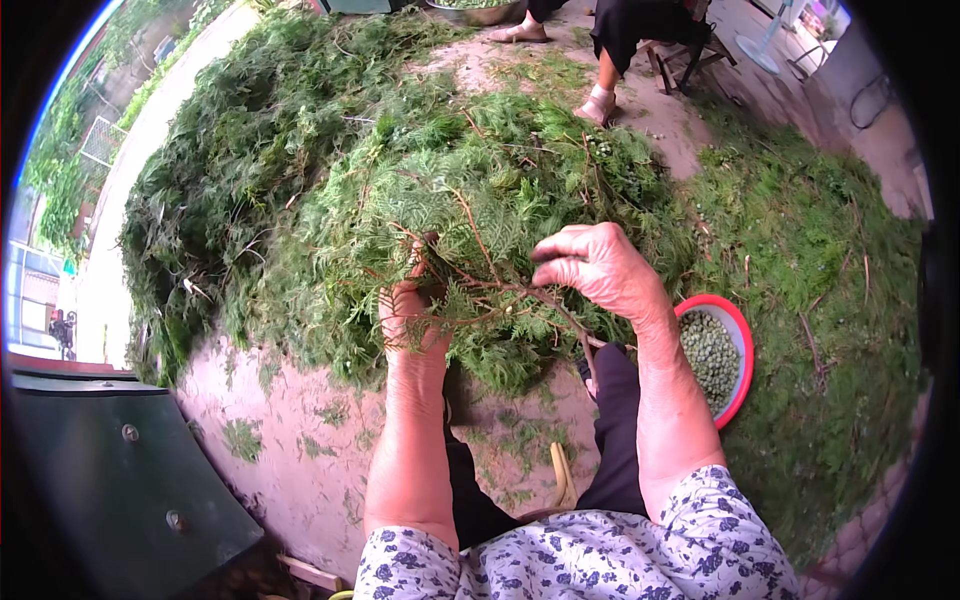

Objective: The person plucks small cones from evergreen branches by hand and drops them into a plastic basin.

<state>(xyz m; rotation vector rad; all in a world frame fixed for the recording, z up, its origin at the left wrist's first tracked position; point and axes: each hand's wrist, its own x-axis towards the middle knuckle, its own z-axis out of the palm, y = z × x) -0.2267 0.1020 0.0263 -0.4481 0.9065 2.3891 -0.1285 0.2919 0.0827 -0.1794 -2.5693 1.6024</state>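
Observation:
A brown, forked conifer branch (pixel 551 298) with flat green sprays lies across the space between my knees and the heap of cut greenery (pixel 480 187). My left hand (pixel 412 304) grips it among the foliage, its fingers partly hidden by twigs. Just above the branch, my right hand (pixel 592 266) is bent at the wrist with thumb and fingertips close together; whether something small is between them I cannot tell. Beside my right forearm stands a red-rimmed basin (pixel 742 326) holding many small green cones (pixel 706 360).
Another person's feet (pixel 598 103) and dark trousers show beyond the heap, near a wooden stool (pixel 686 64). A metal bowl (pixel 476 13) stands at the top. More cut greenery (pixel 810 300) covers the ground at right. A dark green metal panel (pixel 127 480) is at lower left.

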